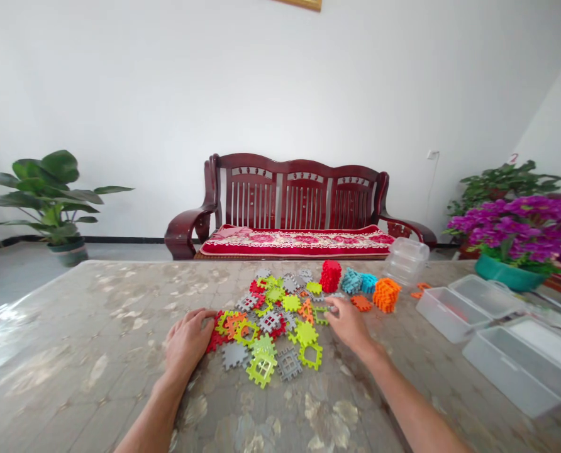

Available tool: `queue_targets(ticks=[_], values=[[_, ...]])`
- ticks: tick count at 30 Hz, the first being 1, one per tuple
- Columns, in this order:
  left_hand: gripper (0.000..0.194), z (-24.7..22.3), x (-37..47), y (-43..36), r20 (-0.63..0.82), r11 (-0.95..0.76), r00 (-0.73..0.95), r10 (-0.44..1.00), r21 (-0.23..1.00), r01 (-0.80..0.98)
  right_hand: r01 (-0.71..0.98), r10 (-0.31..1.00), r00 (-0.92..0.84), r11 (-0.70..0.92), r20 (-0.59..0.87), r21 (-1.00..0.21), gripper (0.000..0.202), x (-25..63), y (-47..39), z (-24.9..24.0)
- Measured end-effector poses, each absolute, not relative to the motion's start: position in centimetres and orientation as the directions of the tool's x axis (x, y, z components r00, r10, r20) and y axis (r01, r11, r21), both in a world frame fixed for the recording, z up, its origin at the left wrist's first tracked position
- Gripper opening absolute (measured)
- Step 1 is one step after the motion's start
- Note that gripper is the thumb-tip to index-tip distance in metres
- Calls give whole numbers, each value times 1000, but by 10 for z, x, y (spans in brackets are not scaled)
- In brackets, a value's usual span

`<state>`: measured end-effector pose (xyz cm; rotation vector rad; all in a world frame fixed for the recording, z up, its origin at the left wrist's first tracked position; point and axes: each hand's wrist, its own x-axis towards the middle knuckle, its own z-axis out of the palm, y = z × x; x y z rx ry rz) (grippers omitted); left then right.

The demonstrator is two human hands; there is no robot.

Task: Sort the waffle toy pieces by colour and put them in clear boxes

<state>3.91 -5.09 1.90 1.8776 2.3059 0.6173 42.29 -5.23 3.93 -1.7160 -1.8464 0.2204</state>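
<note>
Flat notched plastic pieces in lime, grey, red and orange lie in a loose pile (273, 321) on the patterned table. My left hand (189, 340) rests at the pile's left edge beside red pieces (216, 340), its fingers lying flat. At the right edge, my right hand (349, 321) reaches its fingertips to the pile near a green square frame (321, 315); what they hold, if anything, is too small to tell. Beyond that hand stand a red stack (330, 276), blue stacks (352, 281) and an orange stack (387, 295), with an orange piece (361, 303) lying flat.
Clear plastic boxes (521, 368) stand open on the right of the table (96, 352), and a closed-looking clear container (405, 261) behind the stacks. Purple flowers (521, 226) in a green pot are at the far right. A wooden bench (304, 189) is behind the table.
</note>
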Motion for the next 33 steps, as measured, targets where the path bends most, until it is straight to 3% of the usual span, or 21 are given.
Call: queue_targets(ticks=[5,10,17,25,33], values=[[39,20,39,-51,166,155,-232,958,382,911,942,972,-32,108,234,-319,43,380,-54,42],[38,22,40,-52,166,151,-231,959,390,908,964,979,11,43,203,-262,42,366,-48,44],[37,21,40,-53,178,143,-231,957,404,903,955,962,-8,89,272,-283,47,367,-47,30],[36,22,42,-54,194,148,-247,949,419,896,866,952,56,105,302,-489,48,374,-49,28],[36,23,43,-55,195,150,-250,948,418,896,886,926,-6,180,378,-428,37,372,-47,36]])
